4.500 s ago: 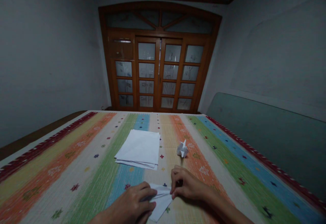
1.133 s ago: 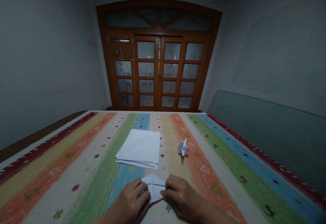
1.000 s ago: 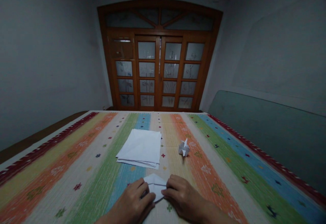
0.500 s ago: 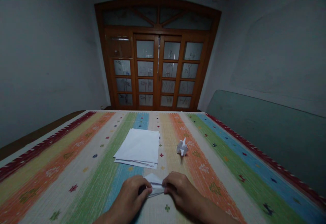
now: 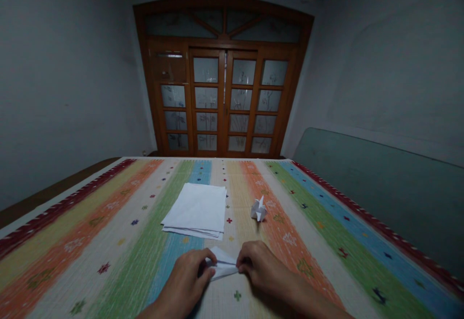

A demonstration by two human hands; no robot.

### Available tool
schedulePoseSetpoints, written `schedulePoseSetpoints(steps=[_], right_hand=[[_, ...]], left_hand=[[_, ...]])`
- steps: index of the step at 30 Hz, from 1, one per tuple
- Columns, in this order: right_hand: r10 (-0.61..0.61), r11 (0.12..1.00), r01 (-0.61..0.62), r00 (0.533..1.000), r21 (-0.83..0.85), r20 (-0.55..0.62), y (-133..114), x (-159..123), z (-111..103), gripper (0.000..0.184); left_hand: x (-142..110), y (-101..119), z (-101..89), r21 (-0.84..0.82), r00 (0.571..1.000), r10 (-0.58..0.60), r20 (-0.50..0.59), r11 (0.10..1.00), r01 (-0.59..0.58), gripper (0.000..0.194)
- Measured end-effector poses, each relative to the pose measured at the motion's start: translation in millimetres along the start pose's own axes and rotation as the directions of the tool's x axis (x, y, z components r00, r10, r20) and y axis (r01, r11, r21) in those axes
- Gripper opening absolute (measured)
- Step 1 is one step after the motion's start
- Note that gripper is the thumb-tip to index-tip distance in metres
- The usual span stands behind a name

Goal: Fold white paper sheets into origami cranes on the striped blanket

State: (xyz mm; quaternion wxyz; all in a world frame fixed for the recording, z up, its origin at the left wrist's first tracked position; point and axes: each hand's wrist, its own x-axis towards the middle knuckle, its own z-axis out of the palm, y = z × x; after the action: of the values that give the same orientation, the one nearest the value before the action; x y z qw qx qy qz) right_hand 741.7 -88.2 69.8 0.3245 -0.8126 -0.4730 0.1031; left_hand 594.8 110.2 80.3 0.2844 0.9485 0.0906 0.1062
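1. Folded paper [image 5: 223,267] lay as a narrow pointed wedge of creased layers, low on the striped mat [image 5: 108,261], between both hands.
2. Left hand [image 5: 183,278] pinched its left end in curled fingers; right hand [image 5: 263,266] clasped its right end. Neither had let go.
3. Its folding looked part-done: several creases were made, but it did not yet look like a finished figure.
4. Stack of white sheets [image 5: 195,210] lay ahead, flat and apparently unfolded.
5. Paper figure [image 5: 258,209] stood to the stack's right, looking finished and untouched.
6. Glazed wooden doors [image 5: 221,101] stood beyond the mat.
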Motion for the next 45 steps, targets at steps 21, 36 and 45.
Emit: schedulePoseSetpoints(steps=[21, 36, 45], right_hand=[[0.174, 0.983, -0.17, 0.983, -0.066, 0.059, -4.1, 14.6, -22.1, 0.016], [0.219, 0.972, -0.214, 0.975, -0.101, 0.039, -13.4, 18.3, -19.2, 0.021], [0.217, 0.963, -0.222, 0.975, -0.156, -0.046, -21.8, 17.4, 1.3, 0.029]], left_hand=[[-8.9, -12.9, 12.2, 0.074, 0.955, 0.292, -0.044, 0.955, -0.289, 0.026], [-9.6, -14.7, 3.6, 0.165, 0.937, 0.34, -0.085, 0.932, -0.323, 0.036], [-12.6, 1.2, -5.2, 0.319, 0.929, 0.368, -0.019, 0.883, -0.343, 0.052]])
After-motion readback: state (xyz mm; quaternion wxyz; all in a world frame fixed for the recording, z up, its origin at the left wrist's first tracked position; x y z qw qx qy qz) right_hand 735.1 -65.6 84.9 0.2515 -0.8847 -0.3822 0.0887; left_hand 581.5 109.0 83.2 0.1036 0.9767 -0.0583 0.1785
